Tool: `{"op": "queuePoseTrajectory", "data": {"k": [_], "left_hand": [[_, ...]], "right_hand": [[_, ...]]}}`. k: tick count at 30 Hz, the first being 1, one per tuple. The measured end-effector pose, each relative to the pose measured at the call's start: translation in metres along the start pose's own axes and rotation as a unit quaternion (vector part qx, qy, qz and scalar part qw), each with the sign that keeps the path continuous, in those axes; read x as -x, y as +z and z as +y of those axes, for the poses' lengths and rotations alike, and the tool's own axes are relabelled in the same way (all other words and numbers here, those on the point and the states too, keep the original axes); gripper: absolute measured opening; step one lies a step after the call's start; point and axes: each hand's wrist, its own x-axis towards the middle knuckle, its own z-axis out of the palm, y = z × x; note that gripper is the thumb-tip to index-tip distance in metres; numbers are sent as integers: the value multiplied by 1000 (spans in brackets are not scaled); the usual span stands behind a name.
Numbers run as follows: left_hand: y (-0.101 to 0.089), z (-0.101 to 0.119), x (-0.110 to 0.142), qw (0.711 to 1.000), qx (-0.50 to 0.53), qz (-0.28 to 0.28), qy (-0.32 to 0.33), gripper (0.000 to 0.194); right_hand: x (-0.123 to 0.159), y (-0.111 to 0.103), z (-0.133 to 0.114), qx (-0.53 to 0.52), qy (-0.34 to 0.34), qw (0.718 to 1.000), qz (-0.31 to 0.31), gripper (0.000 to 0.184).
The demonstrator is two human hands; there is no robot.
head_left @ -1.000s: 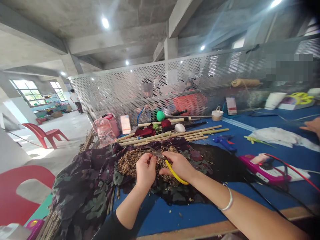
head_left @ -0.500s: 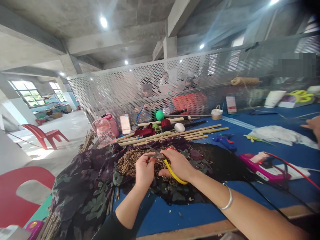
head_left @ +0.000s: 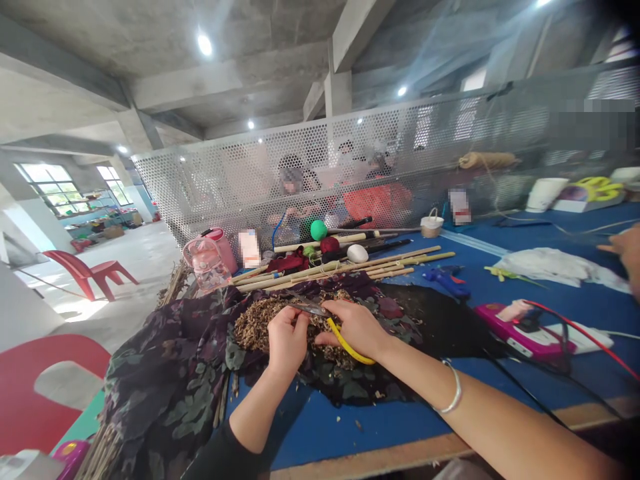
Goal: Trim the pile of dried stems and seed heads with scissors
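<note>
My right hand is closed round a pair of scissors with a yellow handle. The scissors' blades point left, toward the fingertips of my left hand. That hand is pinched closed; what it holds is too small or hidden to make out. Beneath both hands lies a heap of dry brown plant bits, resting on a dark floral cloth spread over the blue table.
Behind the heap lie bamboo sticks, a green ball and a white ball. To the right are a blue glue gun and a magenta power strip. Another person's hand shows at the right edge.
The blades have closed together; half a second ago they stood apart. Both hands stay nearly in place over the heap, and the view has shifted slightly.
</note>
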Motion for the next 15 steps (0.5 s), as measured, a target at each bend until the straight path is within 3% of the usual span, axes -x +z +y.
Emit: {"op": "queuePoseTrajectory", "data": {"k": [6, 11, 15], "left_hand": [[5, -2, -2, 996, 76, -30, -41, 24], [8, -6, -5, 972, 225, -23, -68, 20], [8, -8, -6, 971, 230, -19, -60, 21]], "right_hand": [[-1, -1, -1, -11, 11, 1000, -23, 37], [-1, 1, -1, 7, 12, 1000, -9, 50], [-1, 2, 3, 11, 14, 1000, -1, 53]]}}
